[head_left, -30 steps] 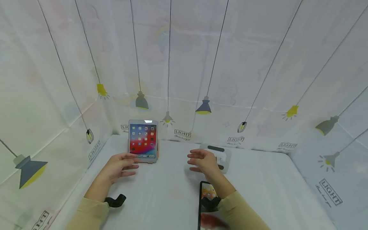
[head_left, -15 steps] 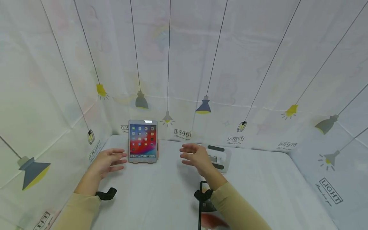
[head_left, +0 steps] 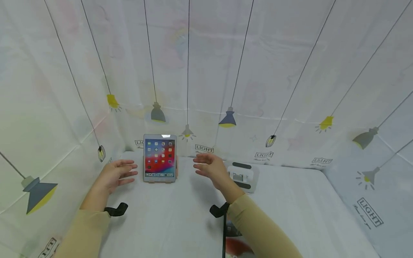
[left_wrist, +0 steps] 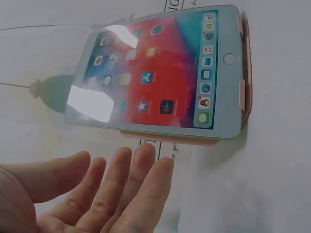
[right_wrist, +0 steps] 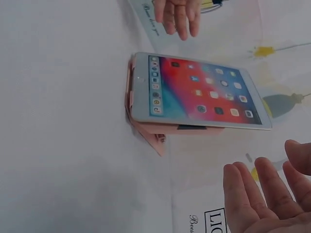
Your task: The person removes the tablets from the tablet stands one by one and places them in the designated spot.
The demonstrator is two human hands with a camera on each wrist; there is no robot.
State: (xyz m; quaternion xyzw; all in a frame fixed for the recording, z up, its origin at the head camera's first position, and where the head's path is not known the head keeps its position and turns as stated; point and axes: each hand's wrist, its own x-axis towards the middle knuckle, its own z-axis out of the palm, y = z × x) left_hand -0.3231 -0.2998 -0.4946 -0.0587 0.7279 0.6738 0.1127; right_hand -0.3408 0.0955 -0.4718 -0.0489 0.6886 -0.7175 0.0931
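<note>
A white tablet with its screen lit leans upright on a pink stand at the back of the table. To its left, my left hand hovers with fingers extended, apart from the tablet and holding nothing. On the tablet's other side my right hand is held in the air, fingers loosely extended and without anything in them. Both palms face the tablet. In the left wrist view the tablet lies just beyond the fingertips. The right wrist view shows the stand's hinged base under the tablet.
A grey-white flat device with two dark pads lies right of my right hand. Nearer, a black-framed tablet sits partly under my right forearm. A curtain printed with lamps closes off the back of the white table.
My left hand has drawn away leftward from the tablet's lower edge. My right hand has moved left and slightly up, uncovering more of the grey-white device. The tablet stays in place.
</note>
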